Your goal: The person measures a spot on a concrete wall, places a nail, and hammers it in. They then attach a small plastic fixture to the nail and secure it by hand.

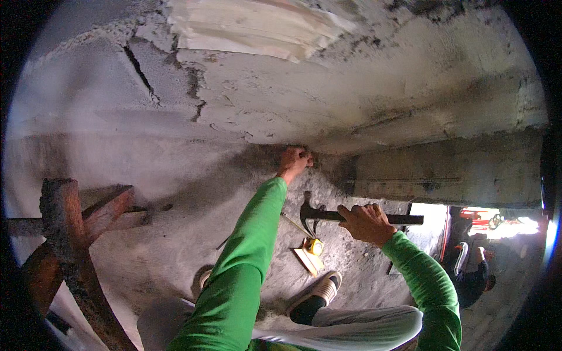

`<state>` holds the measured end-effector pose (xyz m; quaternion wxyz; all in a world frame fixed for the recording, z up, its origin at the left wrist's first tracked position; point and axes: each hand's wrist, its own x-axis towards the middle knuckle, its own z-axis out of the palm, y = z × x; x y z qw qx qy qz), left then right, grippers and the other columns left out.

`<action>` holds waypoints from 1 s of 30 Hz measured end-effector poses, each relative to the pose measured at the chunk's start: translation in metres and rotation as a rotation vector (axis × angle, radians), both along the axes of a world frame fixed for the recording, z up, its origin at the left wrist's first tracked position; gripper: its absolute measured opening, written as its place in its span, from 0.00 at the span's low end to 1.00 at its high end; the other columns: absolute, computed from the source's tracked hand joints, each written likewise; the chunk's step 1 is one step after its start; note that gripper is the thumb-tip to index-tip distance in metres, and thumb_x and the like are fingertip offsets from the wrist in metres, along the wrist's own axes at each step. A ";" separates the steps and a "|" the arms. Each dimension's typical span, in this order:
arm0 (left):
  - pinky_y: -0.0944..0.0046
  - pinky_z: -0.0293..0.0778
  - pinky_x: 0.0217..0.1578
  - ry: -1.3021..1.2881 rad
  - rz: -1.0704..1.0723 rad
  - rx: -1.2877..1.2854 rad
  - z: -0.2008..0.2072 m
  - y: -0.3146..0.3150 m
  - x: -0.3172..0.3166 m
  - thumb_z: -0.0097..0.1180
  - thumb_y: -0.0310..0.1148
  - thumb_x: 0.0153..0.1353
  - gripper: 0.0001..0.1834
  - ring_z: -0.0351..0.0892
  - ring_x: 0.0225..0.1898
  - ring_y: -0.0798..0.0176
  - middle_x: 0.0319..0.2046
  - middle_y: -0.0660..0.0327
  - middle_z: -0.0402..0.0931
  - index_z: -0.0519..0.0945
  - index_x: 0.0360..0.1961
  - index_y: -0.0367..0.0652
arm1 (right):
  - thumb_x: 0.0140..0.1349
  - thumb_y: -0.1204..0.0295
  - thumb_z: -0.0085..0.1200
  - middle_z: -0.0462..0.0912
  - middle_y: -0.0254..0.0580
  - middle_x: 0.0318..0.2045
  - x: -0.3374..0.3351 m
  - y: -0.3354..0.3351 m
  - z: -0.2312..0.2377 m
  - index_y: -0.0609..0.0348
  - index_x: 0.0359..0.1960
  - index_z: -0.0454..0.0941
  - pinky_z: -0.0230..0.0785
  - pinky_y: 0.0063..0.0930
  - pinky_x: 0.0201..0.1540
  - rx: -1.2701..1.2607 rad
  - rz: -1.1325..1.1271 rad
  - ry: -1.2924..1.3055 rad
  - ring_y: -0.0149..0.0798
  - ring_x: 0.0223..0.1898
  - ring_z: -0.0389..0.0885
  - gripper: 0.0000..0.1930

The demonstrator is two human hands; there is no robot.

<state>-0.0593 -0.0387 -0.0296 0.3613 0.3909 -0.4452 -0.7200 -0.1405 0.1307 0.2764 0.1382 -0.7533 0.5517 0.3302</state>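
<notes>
My left hand reaches forward to the low edge where the cracked grey wall meets the floor. Its fingers are closed in a pinch, and whatever is between them is too small or hidden to make out. A claw hammer with a dark head and handle lies across my right hand, which is wrapped round the handle. The hammer is held level above the floor, its head pointing left, a short way right of and nearer than my left hand, not touching it.
On the concrete floor a yellow tape measure lies by a small wood block, near my shoe. Rough wooden beams cross at the left. A concrete ledge runs right, with another person beyond.
</notes>
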 end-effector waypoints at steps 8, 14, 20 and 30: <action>0.60 0.80 0.36 -0.253 -0.017 -0.251 0.049 0.006 0.024 0.54 0.37 0.62 0.15 0.86 0.27 0.62 0.21 0.60 0.84 0.83 0.24 0.39 | 0.61 0.54 0.59 0.84 0.45 0.24 0.016 -0.036 0.031 0.51 0.51 0.75 0.77 0.45 0.30 0.133 0.159 0.079 0.50 0.28 0.86 0.21; 0.59 0.80 0.32 -0.143 0.031 -0.158 0.027 0.010 0.008 0.55 0.37 0.62 0.14 0.85 0.24 0.60 0.20 0.59 0.83 0.83 0.25 0.39 | 0.61 0.58 0.58 0.83 0.44 0.24 0.018 -0.049 0.039 0.51 0.55 0.74 0.77 0.46 0.29 -0.028 0.280 0.199 0.50 0.28 0.86 0.22; 0.60 0.82 0.32 0.233 -0.054 0.441 0.035 0.012 0.011 0.58 0.32 0.61 0.09 0.83 0.23 0.61 0.23 0.56 0.81 0.81 0.32 0.36 | 0.60 0.58 0.60 0.83 0.46 0.26 0.005 -0.056 0.048 0.50 0.61 0.69 0.76 0.47 0.29 0.051 0.214 0.131 0.50 0.27 0.85 0.28; 0.62 0.82 0.28 0.356 -0.003 0.111 0.000 0.015 -0.005 0.57 0.33 0.64 0.11 0.84 0.25 0.61 0.25 0.56 0.81 0.81 0.32 0.34 | 0.59 0.54 0.61 0.83 0.45 0.22 0.006 -0.061 0.047 0.50 0.58 0.73 0.77 0.49 0.30 0.053 0.275 0.058 0.50 0.26 0.85 0.27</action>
